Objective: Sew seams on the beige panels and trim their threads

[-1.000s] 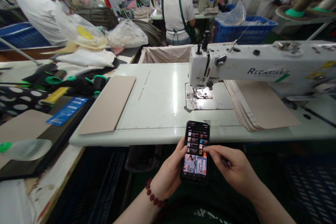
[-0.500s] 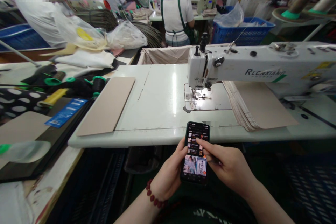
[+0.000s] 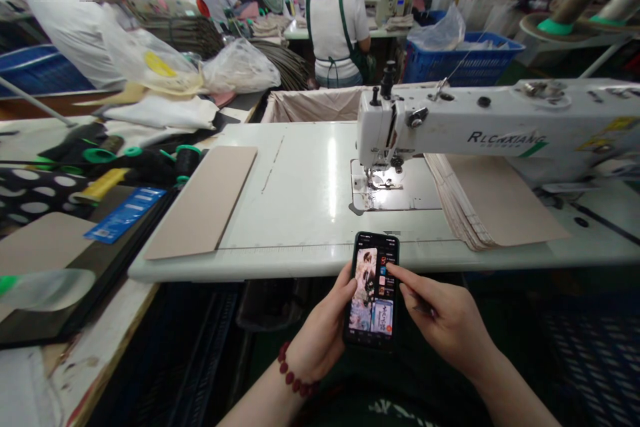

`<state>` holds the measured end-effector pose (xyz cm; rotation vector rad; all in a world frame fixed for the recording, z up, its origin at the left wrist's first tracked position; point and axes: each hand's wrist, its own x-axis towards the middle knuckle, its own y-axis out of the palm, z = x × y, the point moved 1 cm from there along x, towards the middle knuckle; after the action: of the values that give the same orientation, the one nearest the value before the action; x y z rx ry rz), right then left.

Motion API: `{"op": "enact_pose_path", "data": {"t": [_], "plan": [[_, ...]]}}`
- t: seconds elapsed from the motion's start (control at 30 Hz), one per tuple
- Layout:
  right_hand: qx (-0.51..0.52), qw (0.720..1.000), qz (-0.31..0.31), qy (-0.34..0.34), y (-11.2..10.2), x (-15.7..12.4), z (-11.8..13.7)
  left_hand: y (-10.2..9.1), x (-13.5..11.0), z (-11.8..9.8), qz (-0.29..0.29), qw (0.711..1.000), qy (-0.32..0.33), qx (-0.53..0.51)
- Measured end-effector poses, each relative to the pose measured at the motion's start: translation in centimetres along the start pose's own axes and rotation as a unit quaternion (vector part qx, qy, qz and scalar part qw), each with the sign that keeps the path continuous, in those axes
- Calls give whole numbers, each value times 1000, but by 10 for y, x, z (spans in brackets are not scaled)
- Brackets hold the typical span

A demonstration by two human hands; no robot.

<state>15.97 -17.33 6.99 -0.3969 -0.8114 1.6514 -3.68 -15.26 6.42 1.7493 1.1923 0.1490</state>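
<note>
A smartphone point(image 3: 371, 290) with a lit screen lies in my left hand point(image 3: 325, 320), whose fingers close around its left side and back. A red bead bracelet circles that wrist. My right hand point(image 3: 445, 313) is at the phone's right edge, its index fingertip at the screen and the other fingers curled in. A small dark sliver shows among those curled fingers; its kind is hidden. Beyond the phone stands a white sewing machine point(image 3: 425, 123), its lamp lighting the needle plate point(image 3: 395, 193).
On the machine table point(image 3: 295, 213), a beige panel point(image 3: 205, 200) lies left and a stack of beige panels point(image 3: 500, 200) right. Thread spools point(image 3: 187, 163) and a blue packet point(image 3: 125, 215) are farther left. Behind are a blue crate point(image 3: 455, 67) and a person in an apron point(image 3: 333, 33).
My right index finger has shifted slightly right across the phone screen. The screen shows a large picture at its left where a list was. My left hand keeps its hold.
</note>
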Motion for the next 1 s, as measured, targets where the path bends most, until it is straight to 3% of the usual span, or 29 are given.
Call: {"op": "enact_pose_path", "data": {"t": [1.0], "plan": [[-3, 999, -35, -23, -4, -9, -7, -5, 2, 5, -14, 999, -19, -49]]}}
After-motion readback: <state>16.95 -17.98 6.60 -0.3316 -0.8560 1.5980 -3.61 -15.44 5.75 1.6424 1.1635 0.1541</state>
